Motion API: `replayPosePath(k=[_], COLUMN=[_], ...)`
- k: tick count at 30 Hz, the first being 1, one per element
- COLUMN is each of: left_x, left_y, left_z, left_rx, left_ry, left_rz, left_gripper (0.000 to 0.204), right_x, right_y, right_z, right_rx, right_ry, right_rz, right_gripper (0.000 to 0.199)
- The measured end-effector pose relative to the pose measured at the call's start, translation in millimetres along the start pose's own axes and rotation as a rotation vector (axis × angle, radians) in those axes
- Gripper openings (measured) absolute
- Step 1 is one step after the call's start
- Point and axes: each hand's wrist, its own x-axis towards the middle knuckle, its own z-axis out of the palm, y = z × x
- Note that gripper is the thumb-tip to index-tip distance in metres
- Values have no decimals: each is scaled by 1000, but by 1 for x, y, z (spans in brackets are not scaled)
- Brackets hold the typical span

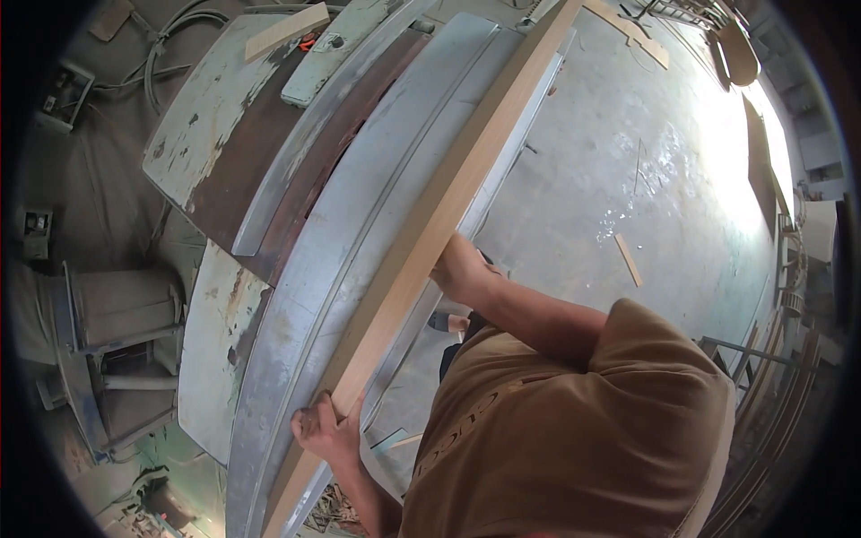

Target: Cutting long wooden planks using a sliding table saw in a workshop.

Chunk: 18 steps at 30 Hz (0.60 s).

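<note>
A long, square-edged wooden beam (430,211) runs diagonally from the lower left to the top of the head view, along the grey metal bed (359,184) of a woodworking machine. My left hand (328,432) is closed on the beam near its lower end, thumb and fingers pressed to its top and side. Farther up, my right hand (460,269) holds the beam at its near side. The fingers of that hand are mostly hidden by the wood.
Worn painted metal panels (211,117) lie beyond the bed, with a short wooden piece (287,31) on top. Offcuts, including a thin strip (629,260), lie on the concrete floor (574,170). Shavings (334,513) are heaped below the bed, and stacked boards (762,421) stand at right.
</note>
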Motion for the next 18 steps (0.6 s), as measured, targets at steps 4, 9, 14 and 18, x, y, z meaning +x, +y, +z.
replayPosePath(k=[4,9,14,18], left_x=[-8,-42,-92,-122], left_y=[19,48,92,126], left_z=[6,12,22,61], left_rx=[-14,10,13,-93], left_ry=[-33,-36,-140,-194], left_rz=[-37,-62,-165,-289], left_gripper=[60,51,54,66], right_x=[-64,-60,-45,-23], right_y=[-113,-201,-190,-157], right_z=[-5,-35,-102,-189], right_rx=[55,-125,-293,-208], right_ry=[27,142,283,201], right_rz=[-195,-365,-167,0], right_gripper=[97,89,53,52])
